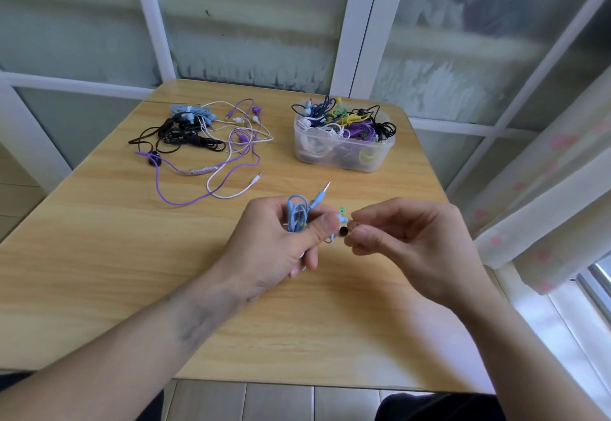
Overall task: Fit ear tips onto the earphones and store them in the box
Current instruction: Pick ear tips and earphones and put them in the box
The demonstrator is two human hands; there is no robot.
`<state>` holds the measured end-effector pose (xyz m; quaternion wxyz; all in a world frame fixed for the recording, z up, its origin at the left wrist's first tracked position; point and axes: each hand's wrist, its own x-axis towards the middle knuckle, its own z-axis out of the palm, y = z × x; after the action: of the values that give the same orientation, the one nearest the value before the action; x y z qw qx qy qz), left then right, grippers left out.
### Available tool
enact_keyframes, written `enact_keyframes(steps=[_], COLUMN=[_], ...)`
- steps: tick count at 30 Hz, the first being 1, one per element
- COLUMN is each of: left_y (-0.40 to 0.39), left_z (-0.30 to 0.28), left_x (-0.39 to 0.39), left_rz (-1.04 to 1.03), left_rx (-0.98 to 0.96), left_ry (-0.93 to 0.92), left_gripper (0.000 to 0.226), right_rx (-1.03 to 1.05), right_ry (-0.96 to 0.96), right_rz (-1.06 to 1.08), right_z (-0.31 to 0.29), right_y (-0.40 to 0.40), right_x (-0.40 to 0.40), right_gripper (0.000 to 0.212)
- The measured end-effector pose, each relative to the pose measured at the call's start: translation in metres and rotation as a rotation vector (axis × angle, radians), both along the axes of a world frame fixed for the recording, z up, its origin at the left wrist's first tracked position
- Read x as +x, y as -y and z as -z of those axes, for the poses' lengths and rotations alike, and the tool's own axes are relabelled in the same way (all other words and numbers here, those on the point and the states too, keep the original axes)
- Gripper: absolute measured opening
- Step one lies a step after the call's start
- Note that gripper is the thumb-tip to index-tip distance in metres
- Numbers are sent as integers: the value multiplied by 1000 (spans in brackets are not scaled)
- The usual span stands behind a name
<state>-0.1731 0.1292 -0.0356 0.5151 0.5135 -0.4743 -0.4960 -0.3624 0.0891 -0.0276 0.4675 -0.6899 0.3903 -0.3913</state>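
Item: blue earphones (297, 213), coiled, lower centre of the frame. The left hand (281, 242) is gripping the bundle, fingers curled round the cord, thumb pressing an earbud (342, 219) so that its stem is pointing toward frame right. The plug is sticking up toward the upper right, above the coil.

Item: black ear tip (344, 231), just right of the left thumb and just below the earbud. The right hand (406, 242) is pinching something small between thumb and forefinger; whether those fingers are holding the black ear tip itself or a second, paler piece cannot be told.

Relation: the earbud's stem and the right fingertips are facing each other along a roughly level line, nearly touching. The right hand is the nearer to the tip, so the fitting looks to call for a short push toward frame left.

Item: clear box (344, 152), upper right on the counter (99, 271), already holding many earphones.

Item: loose tangle of earphones (201, 136), upper left, apparently awaiting tips.

Item: green ring (342, 210), small, just behind the earbud; nature unclear.
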Motion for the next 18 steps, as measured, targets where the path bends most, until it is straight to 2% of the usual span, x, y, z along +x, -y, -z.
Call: enact_keyframes(steps=[5, 9, 14, 18], left_y=[-3, -4, -4, -5], left_z=[-2, -2, -4, -4], left_x=[0, -1, 1, 2], left_rz=[-10, -7, -23, -23], left_rx=[-135, -158, -182, -188], left_ry=[197, 230, 236, 248], left_gripper=[12, 15, 14, 12], right_rx=[4, -16, 73, 111], right_ry=[58, 97, 146, 171], right_rz=[-13, -9, -133, -143], right_z=[-2, -1, -3, -3], right_y=[-2, -3, -3, -3], right_x=[3, 5, 2, 3], right_gripper=[26, 22, 20, 16])
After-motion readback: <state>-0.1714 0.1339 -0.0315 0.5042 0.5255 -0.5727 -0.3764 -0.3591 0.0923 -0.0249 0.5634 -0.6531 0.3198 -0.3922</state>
